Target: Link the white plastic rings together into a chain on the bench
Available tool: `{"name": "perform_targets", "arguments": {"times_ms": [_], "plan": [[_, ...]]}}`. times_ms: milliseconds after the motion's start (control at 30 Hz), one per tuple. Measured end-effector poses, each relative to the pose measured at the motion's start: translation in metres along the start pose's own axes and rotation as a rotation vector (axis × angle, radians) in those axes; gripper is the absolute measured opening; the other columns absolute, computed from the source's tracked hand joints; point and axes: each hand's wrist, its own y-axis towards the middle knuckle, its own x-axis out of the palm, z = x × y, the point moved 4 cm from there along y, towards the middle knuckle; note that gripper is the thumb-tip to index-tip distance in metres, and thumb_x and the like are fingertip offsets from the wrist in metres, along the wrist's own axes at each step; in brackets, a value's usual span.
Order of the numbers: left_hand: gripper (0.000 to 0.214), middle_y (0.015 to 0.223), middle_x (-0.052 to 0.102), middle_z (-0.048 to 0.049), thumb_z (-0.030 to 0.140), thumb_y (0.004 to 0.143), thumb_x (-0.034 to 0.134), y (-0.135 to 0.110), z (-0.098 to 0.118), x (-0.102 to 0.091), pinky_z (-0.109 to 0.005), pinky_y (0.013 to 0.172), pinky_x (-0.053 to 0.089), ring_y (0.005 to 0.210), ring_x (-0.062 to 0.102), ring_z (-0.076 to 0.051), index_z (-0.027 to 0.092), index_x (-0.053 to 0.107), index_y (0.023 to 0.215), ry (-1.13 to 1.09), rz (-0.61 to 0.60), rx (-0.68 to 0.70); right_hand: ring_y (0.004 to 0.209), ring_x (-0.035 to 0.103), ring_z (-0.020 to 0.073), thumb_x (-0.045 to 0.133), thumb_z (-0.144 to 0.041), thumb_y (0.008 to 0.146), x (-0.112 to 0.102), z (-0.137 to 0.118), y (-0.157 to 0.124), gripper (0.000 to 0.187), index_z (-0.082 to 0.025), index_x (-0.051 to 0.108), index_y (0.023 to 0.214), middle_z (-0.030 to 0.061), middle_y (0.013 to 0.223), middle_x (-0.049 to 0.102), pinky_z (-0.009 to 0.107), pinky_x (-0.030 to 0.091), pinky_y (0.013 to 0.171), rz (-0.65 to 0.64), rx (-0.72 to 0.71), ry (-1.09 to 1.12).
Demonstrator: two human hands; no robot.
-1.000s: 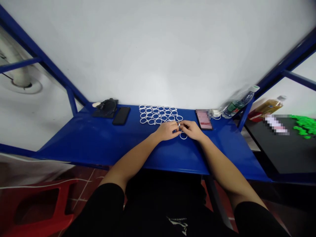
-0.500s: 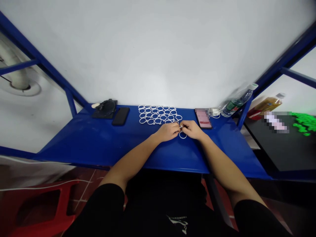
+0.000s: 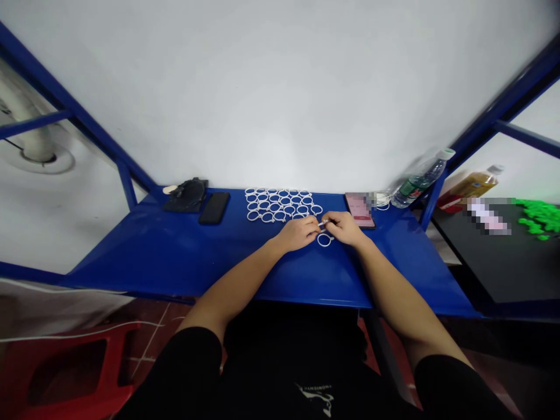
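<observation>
My left hand (image 3: 300, 233) and my right hand (image 3: 343, 226) are close together above the blue table, fingers bent in a pinch. Between them they grip a small white ring (image 3: 322, 223), mostly hidden by the fingers. Just below the fingertips lies a loose thin white ring (image 3: 324, 240) with a little nub on its side. Beyond my hands, several similar white rings (image 3: 274, 207) lie flat in close rows, each with a small nub; my left hand covers part of the nearest row.
A dark phone (image 3: 214, 208) and a black pouch-like item (image 3: 188, 195) lie at the left. Right of the rings are a lit phone (image 3: 361, 211), a white cable (image 3: 383, 199) and a leaning clear bottle (image 3: 422, 179). Green pieces (image 3: 540, 217) sit on a black side table (image 3: 494, 262).
My right hand has shifted slightly right, away from my left. More of the white ring shows between my fingers. The loose ring and the rows stay put.
</observation>
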Motion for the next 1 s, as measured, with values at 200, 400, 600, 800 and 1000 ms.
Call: {"name": "perform_targets", "arguments": {"times_ms": [200,400,600,800,1000], "plan": [[0.017,0.128,0.068,-0.0085,0.027,0.099,0.06,-0.001,0.005,-0.004,-0.028,0.083,0.058,0.099,0.071,-0.016,0.02,0.075,0.103,0.007,0.023,-0.034,0.078,0.069,0.0225,0.056,-0.026,0.088,-0.021,0.015,-0.002,0.022,-0.019,0.075,0.097,0.0081,0.093,0.077,0.033,0.053,0.075,0.205,0.033,-0.117],[0.019,0.114,0.071,-0.0042,0.031,0.099,0.061,-0.003,0.015,0.017,-0.027,0.085,0.056,0.098,0.07,-0.016,0.021,0.074,0.109,-0.013,-0.25,0.065,0.087,0.07,0.023,0.06,-0.017,0.085,-0.012,0.025,0.0,0.025,-0.018,0.077,0.103,0.0094,0.102,0.076,0.034,0.056,0.082,0.047,0.003,-0.243],[0.02,0.106,0.069,-0.0038,0.025,0.103,0.052,-0.003,0.018,0.021,-0.026,0.079,0.054,0.09,0.068,-0.015,0.02,0.072,0.099,0.043,-0.319,0.052,0.101,0.07,0.0257,0.06,-0.008,0.082,0.003,0.036,0.0,0.033,-0.017,0.077,0.108,0.0116,0.111,0.075,0.04,0.056,0.094,-0.054,-0.01,-0.254],[0.016,0.106,0.071,-0.0053,0.021,0.103,0.049,0.001,0.011,0.0,-0.028,0.082,0.056,0.093,0.07,-0.016,0.019,0.065,0.103,0.002,-0.083,0.005,0.099,0.071,0.026,0.057,-0.014,0.09,-0.005,0.03,-0.001,0.028,-0.019,0.077,0.109,0.0103,0.106,0.077,0.042,0.056,0.093,0.093,-0.031,-0.162],[0.015,0.11,0.073,-0.0073,0.022,0.104,0.05,0.001,-0.003,-0.023,-0.03,0.081,0.058,0.097,0.071,-0.017,0.02,0.065,0.104,0.017,0.181,-0.052,0.092,0.072,0.0235,0.053,-0.031,0.103,-0.004,0.006,-0.004,0.032,-0.023,0.071,0.128,0.0083,0.106,0.076,0.039,0.058,0.085,0.139,-0.052,-0.006]]}}
